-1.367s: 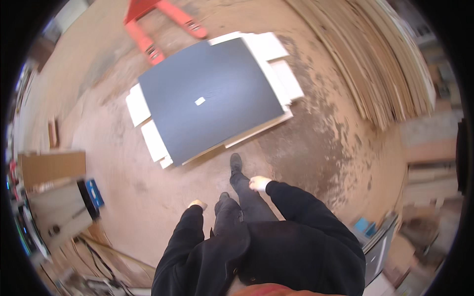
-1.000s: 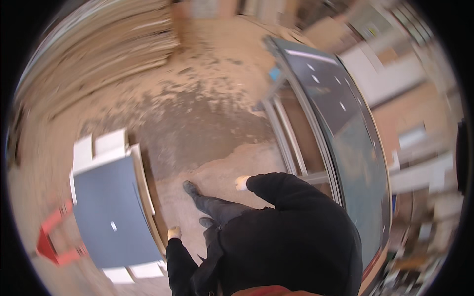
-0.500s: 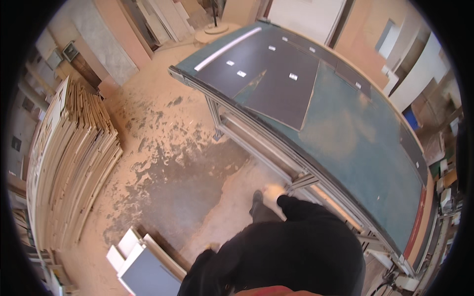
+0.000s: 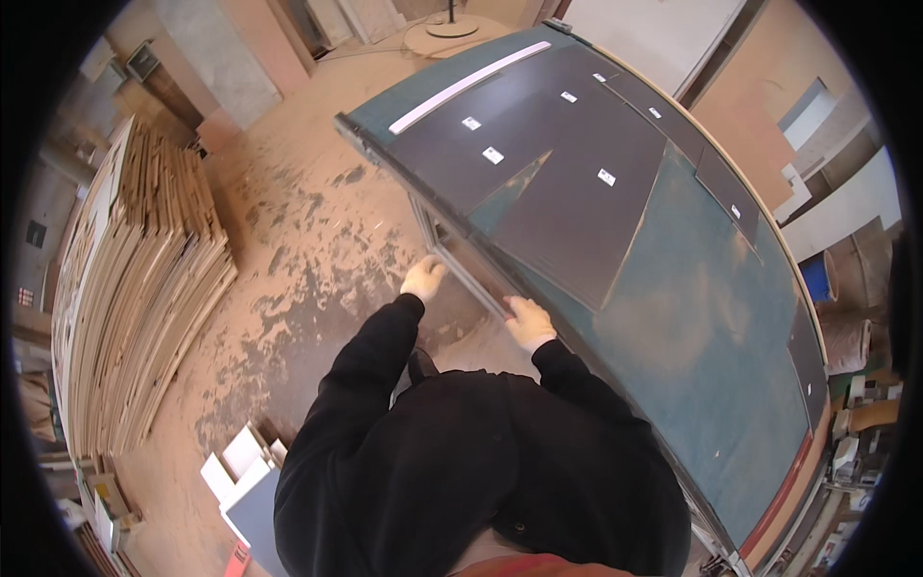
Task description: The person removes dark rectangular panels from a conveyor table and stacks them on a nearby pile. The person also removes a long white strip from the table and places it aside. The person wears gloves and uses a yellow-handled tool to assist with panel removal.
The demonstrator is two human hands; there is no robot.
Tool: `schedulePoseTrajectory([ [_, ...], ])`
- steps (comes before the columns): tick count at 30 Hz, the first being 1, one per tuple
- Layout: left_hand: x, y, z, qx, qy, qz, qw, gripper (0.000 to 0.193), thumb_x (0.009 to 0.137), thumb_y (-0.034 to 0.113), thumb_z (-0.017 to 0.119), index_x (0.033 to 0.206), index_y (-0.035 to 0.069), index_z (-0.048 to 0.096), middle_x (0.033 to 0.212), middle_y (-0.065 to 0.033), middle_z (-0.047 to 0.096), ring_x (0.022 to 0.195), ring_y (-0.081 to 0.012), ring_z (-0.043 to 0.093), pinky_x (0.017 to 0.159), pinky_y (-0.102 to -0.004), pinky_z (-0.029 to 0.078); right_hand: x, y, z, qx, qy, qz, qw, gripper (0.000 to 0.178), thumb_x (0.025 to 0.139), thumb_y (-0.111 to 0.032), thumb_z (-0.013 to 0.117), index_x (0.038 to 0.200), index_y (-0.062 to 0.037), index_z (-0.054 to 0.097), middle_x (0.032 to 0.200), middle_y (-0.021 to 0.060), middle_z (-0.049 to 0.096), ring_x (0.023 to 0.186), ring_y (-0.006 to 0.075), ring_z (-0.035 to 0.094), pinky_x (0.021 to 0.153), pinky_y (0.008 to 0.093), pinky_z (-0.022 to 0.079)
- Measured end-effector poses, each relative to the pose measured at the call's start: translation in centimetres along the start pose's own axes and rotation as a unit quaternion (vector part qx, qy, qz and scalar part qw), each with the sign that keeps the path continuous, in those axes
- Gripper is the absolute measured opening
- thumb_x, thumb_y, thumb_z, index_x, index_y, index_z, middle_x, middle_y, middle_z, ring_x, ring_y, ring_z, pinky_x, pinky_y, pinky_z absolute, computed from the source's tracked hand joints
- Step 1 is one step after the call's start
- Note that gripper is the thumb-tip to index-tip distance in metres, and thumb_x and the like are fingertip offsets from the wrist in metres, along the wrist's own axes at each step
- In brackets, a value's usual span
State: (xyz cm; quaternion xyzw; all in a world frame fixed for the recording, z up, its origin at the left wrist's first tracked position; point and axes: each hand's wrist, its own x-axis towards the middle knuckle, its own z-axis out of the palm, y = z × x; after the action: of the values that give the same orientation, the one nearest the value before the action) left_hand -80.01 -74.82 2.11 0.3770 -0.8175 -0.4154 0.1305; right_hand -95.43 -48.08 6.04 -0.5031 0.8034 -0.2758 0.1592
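Note:
My left hand [image 4: 424,278], in a pale work glove, hangs beside the table's side frame near its lower rail [image 4: 469,281]. Its fingers are loosely bent, with nothing visible in them. My right hand [image 4: 530,324], gloved alike, is close against the near long edge of the big green-topped table [image 4: 673,327]. Its fingers are partly apart and I see nothing held; whether it touches the frame I cannot tell. Dark brown panels [image 4: 567,207] with small white labels lie on the table's far part, one ending in a slanted cut. A long white strip [image 4: 471,87] lies at their far left.
At the left stands a tall stack of thin boards [image 4: 144,308]. Low at my left are white and grey panel pieces [image 4: 252,490]. Sawdust and scraps cover the floor [image 4: 298,279]. Large sheets [image 4: 654,38] lean behind the table; a blue bin [image 4: 817,277] stands at the right.
Both hands have moved forward and up in view, to the table's near side. My body has moved forward along the table, and the view has shifted with it.

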Motion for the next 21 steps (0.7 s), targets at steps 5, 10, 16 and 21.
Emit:
schedulePoseTrajectory([
  [5, 20.5, 0.5, -3.7, 0.006, 0.016, 0.063, 0.998, 0.051, 0.097, 0.035, 0.060, 0.133, -0.001, 0.058, 0.134, -0.0250, 0.063, 0.126, -0.0412, 0.058, 0.105, -0.0458, 0.047, 12.9, 0.6, 3.0, -0.026, 0.018, 0.011, 0.999, 0.047, 0.087, -0.023, 0.067, 0.129, -0.0029, 0.059, 0.136, 0.0176, 0.060, 0.122, 0.0371, 0.058, 0.101, 0.0474, 0.048],
  [10, 40.1, -2.3, -7.5, 0.299, 0.038, 0.123, 0.946, 0.059, 0.090, 0.045, 0.068, 0.130, 0.005, 0.053, 0.130, -0.0191, 0.061, 0.125, -0.0377, 0.055, 0.102, -0.0522, 0.045, 30.0, -0.7, 7.8, -0.061, 0.114, 0.274, 0.953, 0.069, 0.085, -0.031, 0.073, 0.142, -0.0004, 0.048, 0.150, 0.0313, 0.042, 0.138, 0.0450, 0.043, 0.115, 0.0489, 0.038],
  [16, 46.5, -3.7, -9.2, 0.331, 0.053, 0.100, 0.937, 0.066, 0.085, 0.046, 0.073, 0.130, 0.002, 0.050, 0.131, -0.0226, 0.054, 0.125, -0.0401, 0.050, 0.104, -0.0545, 0.040, 40.6, -0.8, 9.0, 0.016, 0.229, 0.499, 0.836, 0.084, 0.081, -0.035, 0.081, 0.148, -0.0036, 0.042, 0.155, 0.0286, 0.038, 0.143, 0.0444, 0.038, 0.116, 0.0498, 0.038],
  [21, 49.5, -3.6, -9.1, 0.216, -0.073, -0.064, 0.971, 0.070, 0.085, 0.050, 0.070, 0.132, 0.000, 0.052, 0.126, -0.0272, 0.061, 0.121, -0.0452, 0.055, 0.105, -0.0525, 0.044, 44.3, -1.1, 11.6, -0.048, 0.210, 0.447, 0.868, 0.083, 0.080, -0.032, 0.081, 0.148, -0.0047, 0.043, 0.160, 0.0219, 0.035, 0.149, 0.0454, 0.026, 0.119, 0.0514, 0.032],
])
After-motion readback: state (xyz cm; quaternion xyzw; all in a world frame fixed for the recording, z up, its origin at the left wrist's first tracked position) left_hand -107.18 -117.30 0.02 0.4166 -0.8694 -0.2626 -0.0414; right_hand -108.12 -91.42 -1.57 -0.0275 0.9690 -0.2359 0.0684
